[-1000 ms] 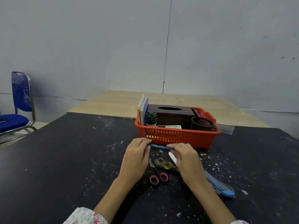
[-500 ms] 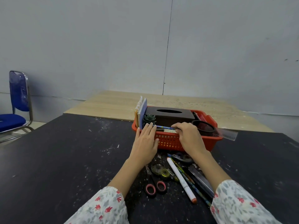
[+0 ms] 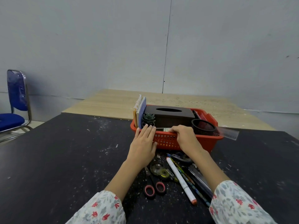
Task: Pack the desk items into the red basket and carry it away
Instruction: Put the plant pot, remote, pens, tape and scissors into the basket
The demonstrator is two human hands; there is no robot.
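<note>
Looks like a bare office or workroom, not a home. Plain grey panelled wall (image 3: 97, 46) with a vertical seam, no decoration. Black matte bench (image 3: 64, 159) with white scuffs and specks, butted against a pale wood-grain bench (image 3: 178, 101) behind it. Blue padded chair with chrome tube frame (image 3: 14, 101) off to the left, typical office seating. Contents are all stationery: red perforated plastic basket (image 3: 169, 141) with upright spiral notebooks (image 3: 140, 110), dark brown tissue box (image 3: 169, 115), small potted succulent (image 3: 149, 118), black mesh pen cup (image 3: 203, 126); pink-handled scissors (image 3: 152, 185), white marker (image 3: 181, 180) and pencils loose on the black bench.
</note>
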